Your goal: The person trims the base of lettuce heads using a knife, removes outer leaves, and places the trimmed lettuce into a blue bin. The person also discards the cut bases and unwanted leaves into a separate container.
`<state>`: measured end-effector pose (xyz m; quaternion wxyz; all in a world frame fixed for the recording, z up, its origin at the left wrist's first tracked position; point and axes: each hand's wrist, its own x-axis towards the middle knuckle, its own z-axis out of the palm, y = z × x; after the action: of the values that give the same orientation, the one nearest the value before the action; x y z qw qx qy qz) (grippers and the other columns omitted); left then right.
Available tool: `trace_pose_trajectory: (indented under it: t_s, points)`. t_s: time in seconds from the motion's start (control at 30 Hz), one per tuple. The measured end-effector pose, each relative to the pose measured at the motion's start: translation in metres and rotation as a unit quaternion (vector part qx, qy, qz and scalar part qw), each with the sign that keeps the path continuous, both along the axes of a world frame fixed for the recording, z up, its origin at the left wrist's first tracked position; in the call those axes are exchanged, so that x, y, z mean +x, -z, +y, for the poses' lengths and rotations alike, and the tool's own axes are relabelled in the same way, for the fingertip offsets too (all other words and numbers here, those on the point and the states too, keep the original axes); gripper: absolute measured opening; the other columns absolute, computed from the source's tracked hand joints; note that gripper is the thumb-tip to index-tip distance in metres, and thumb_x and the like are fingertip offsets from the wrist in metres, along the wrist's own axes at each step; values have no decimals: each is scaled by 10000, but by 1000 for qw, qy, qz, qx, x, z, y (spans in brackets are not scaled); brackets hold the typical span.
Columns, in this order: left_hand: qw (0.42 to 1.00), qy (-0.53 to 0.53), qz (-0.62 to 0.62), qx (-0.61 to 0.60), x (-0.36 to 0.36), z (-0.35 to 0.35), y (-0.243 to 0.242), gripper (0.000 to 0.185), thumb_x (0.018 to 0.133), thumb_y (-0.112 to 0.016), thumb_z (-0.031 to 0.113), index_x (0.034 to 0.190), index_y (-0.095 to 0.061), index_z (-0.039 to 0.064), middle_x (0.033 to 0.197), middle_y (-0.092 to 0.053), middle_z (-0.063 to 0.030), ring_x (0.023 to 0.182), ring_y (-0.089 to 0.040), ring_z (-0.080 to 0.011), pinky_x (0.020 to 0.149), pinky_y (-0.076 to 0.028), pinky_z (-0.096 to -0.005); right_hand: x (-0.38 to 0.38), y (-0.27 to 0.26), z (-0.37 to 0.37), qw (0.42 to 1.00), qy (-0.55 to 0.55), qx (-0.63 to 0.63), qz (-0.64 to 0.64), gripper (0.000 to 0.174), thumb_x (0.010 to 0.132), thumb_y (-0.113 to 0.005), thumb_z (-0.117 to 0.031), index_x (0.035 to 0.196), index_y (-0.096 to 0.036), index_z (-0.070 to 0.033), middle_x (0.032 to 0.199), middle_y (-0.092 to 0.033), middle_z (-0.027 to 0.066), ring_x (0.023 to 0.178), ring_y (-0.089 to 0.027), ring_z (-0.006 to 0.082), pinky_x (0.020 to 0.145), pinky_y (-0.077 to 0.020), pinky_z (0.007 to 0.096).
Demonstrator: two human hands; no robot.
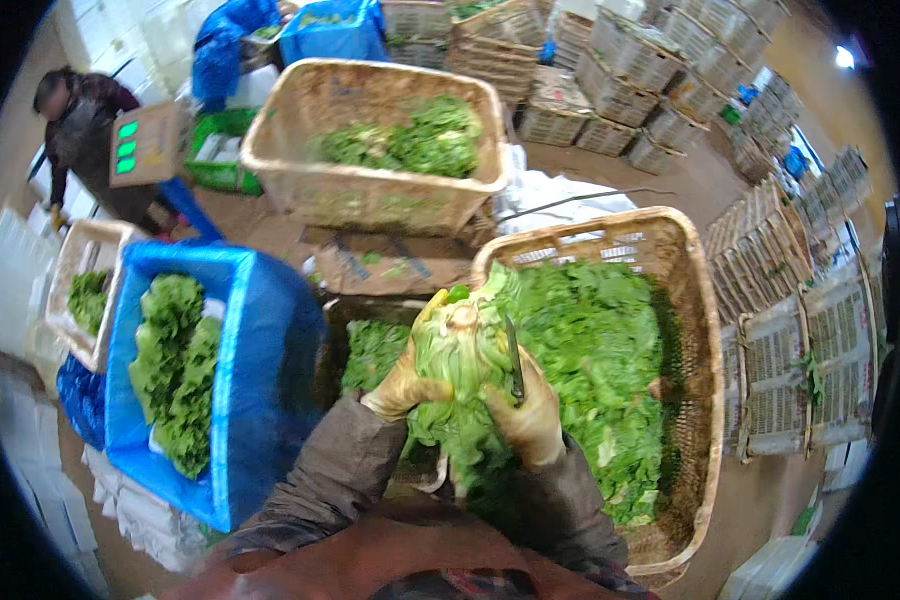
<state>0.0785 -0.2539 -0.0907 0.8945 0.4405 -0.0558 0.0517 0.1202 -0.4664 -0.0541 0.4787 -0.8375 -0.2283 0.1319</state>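
Observation:
A head of leafy lettuce (461, 360) is held in front of me, its pale cut stem end facing up towards the camera. My left hand (409, 375), in a yellowish glove, grips its left side. My right hand (529, 416), gloved too, supports the other side and also holds a knife (514, 360), the dark blade pointing up beside the leaves. To the right, a large plastic crate (709, 375) holds a heap of green leaves (592, 375). More leaves (375, 351) lie in a container behind my left hand.
At left a blue-lined box (232, 382) contains curly lettuce heads (172, 367). A large tub (367, 187) with leaves stands ahead, near a scale display (146, 146). A person (90, 135) bends at the upper left. Stacked crates (622, 75) stand at the upper right.

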Motion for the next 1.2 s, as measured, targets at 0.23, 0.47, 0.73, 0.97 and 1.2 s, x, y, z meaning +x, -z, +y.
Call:
trace_pose_trajectory:
  t_s: [0.23, 0.47, 0.73, 0.97, 1.2]
  points:
    - [976, -131, 170, 34, -162, 90, 35, 1105, 694, -943, 313, 1532, -290, 11, 1477, -482, -140, 1355, -476, -262, 1156, -369, -424, -66, -14, 83, 953, -186, -9, -238, 347, 877, -615, -71, 1221, -664, -67, 1327, -653, 138, 1037, -713, 288, 849, -595, 367]
    - [955, -167, 246, 14, -271, 115, 15, 1018, 716, -931, 297, 1496, -347, 1, 1439, -493, -109, 1336, -470, -216, 1152, -363, -394, -130, 61, 155, 899, -310, -202, -233, 93, 888, -637, -132, 874, -556, -89, 674, -613, 16, 506, -642, 160, 430, -535, 354]
    - [952, -133, 275, 17, -267, 115, 20, 1018, 731, -923, 315, 1506, -338, 9, 1432, -499, -96, 1314, -485, -210, 1130, -383, -387, -161, 97, 127, 880, -272, -280, -270, 177, 843, -615, -60, 1014, -578, -87, 705, -600, 68, 563, -649, 207, 436, -518, 373]
    - [965, -61, 255, 15, -259, 68, 24, 735, 942, -707, 397, 1474, -372, 17, 1493, -404, -96, 1358, -419, -204, 1153, -324, -374, -138, 36, 92, 950, -167, -68, 255, 587, 912, -694, -471, 1330, -598, -70, 1302, -644, 184, 1223, -610, 321, 1043, -462, 398]
    - [883, 9, 358, 303, -223, 124, 46, 668, 953, -710, 316, 1473, -409, 24, 1255, -649, -156, 1198, -603, -226, 1058, -465, -366, -166, 60, 19, 856, -241, 29, 457, 581, 836, -834, -310, 1318, -623, -63, 1256, -656, 69, 1157, -580, 170, 1016, -451, 331]
